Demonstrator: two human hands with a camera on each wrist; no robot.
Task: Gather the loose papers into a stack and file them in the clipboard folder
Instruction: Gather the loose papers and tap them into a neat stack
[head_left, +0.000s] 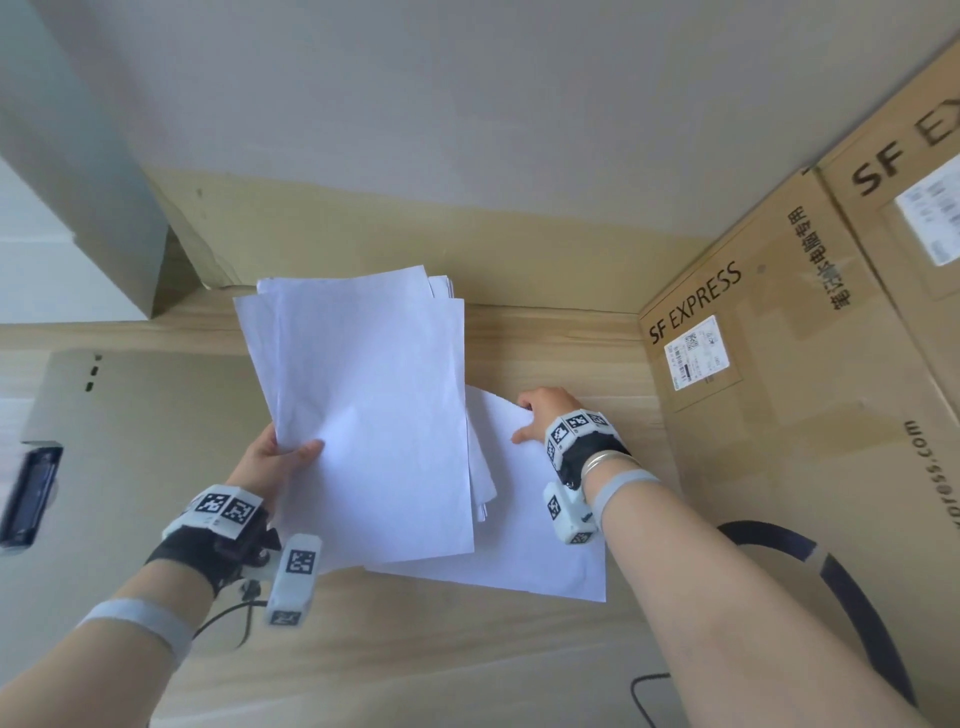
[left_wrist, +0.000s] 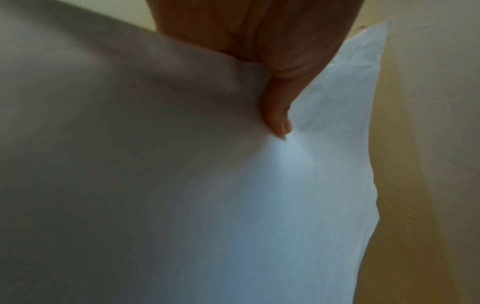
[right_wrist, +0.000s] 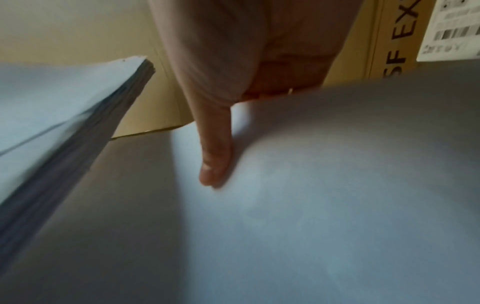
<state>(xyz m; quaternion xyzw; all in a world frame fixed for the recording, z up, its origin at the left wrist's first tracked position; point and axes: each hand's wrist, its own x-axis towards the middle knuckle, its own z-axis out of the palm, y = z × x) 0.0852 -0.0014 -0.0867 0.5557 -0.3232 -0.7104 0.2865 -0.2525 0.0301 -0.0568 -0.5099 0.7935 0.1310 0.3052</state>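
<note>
Left hand (head_left: 270, 462): raised above the table (head_left: 467, 649), forearm reaching in from the lower left. Thumb lies on top of the stack of papers (head_left: 363, 415), other fingers hidden beneath; it grips the stack at the near left corner. The left wrist view shows the thumb (left_wrist: 278, 115) pressed onto the top sheet.

Right hand (head_left: 545, 415): just right of the stack, forearm reaching in from the lower right, a metal bangle at the wrist. Thumb rests on top of a loose sheet (head_left: 530, 519), fingers tucked under its far edge; it pinches the sheet, whose far end curves up off the table. The right wrist view shows the thumb (right_wrist: 215, 160) flat on the sheet (right_wrist: 311, 205).

Stack of papers: white, sheets unevenly squared and fanned at the far end, held tilted above the table, overlapping the left edge of the loose sheet.

Clipboard folder (head_left: 135, 441): left of the stack, lying open and flat on the table, black clip (head_left: 28, 493) at its left end.

Cardboard boxes (head_left: 779, 364): right of the stack, printed "SF EXPRESS", well apart from it.
</note>
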